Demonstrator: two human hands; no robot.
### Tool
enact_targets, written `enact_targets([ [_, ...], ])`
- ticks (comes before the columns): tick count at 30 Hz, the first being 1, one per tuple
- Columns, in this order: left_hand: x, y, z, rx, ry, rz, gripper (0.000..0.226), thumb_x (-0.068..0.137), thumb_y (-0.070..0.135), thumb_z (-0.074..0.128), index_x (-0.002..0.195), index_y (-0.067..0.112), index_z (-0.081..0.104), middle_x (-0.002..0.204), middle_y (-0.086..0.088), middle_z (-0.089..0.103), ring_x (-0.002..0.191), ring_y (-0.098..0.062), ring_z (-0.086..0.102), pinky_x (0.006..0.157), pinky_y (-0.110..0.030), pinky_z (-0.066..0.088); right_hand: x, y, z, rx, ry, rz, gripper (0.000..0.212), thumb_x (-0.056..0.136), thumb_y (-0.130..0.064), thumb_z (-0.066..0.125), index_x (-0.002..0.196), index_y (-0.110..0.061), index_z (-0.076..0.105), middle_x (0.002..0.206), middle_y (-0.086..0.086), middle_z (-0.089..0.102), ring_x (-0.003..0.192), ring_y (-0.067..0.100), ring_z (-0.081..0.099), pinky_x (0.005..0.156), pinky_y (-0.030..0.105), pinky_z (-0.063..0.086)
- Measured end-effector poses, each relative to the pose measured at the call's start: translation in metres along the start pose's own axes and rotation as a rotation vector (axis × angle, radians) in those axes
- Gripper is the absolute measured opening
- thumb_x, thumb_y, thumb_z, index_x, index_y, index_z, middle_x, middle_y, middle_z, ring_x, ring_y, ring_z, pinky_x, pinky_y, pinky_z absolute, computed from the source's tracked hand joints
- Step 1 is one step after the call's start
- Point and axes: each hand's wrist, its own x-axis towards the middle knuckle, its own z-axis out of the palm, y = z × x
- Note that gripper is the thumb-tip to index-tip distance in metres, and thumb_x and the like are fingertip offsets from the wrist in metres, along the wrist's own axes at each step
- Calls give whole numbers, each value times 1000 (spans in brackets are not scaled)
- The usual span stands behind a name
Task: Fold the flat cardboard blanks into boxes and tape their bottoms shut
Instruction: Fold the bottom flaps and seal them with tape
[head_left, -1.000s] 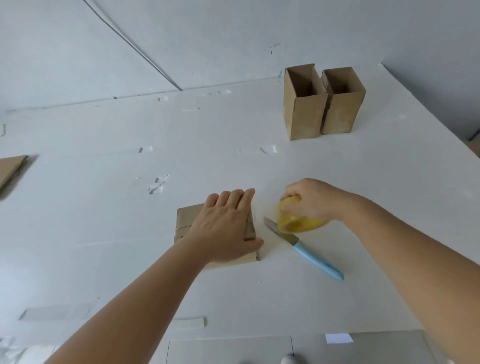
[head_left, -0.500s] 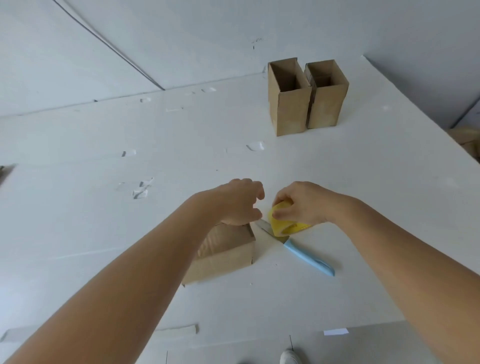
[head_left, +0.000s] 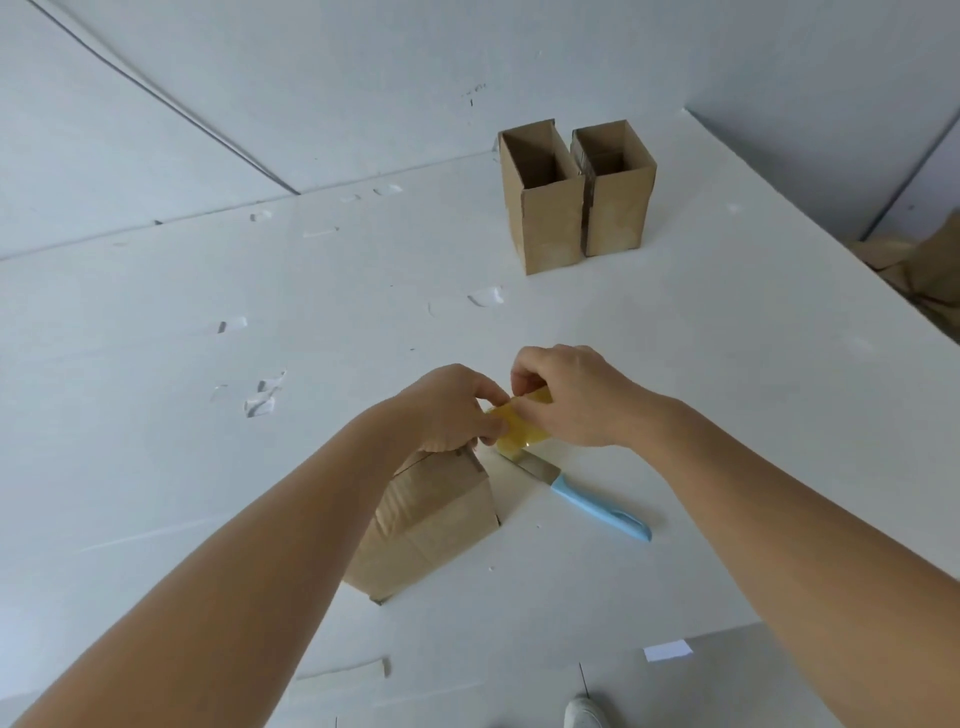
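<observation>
A brown cardboard box (head_left: 431, 525) stands on the white table (head_left: 156, 441) with its folded bottom flaps facing up, partly hidden by my left forearm. Just above its far right corner my right hand (head_left: 571, 397) grips a yellow roll of tape (head_left: 519, 428). My left hand (head_left: 452, 408) meets it from the left and pinches the tape at the roll's edge. Two finished open-topped boxes (head_left: 574, 195) stand side by side at the back of the table.
A knife with a light blue handle (head_left: 597, 506) lies on the table right of the box, its blade under the tape roll. Scraps of clear tape (head_left: 260, 400) dot the table. More cardboard (head_left: 930, 270) sits off the table's right edge. The front edge is near.
My left hand has lifted off the box's flaps and moved right to the tape roll. My right hand has raised the roll off the table toward the box.
</observation>
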Motion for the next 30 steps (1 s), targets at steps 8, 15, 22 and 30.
enact_targets([
  [8,3,-5,2,-112,93,-12,16,82,27,69,97,32,69,69,10,72,57,0,61,50,-14,43,-28,7,25,133,472,162,52,68,-54,64,92,-19,35,101,-3,31,94,15,32,75,24,31],
  [15,2,-4,1,-199,129,13,12,82,22,72,91,30,71,65,11,71,57,-4,56,56,-14,43,-52,28,74,40,131,393,40,79,-48,65,97,-19,45,101,-1,41,100,20,46,74,28,36],
  [22,-1,-4,0,-263,128,32,17,85,18,69,100,24,72,66,10,71,53,-2,55,51,-9,43,-47,21,90,-199,-2,362,21,93,-20,46,111,-14,55,106,8,47,98,27,53,75,31,44],
  [30,-4,-2,-3,-292,118,50,21,80,14,69,99,23,73,71,5,71,63,-8,53,64,-17,44,-77,13,49,-158,45,318,17,91,-23,44,76,-16,45,75,0,47,64,20,45,55,30,31],
])
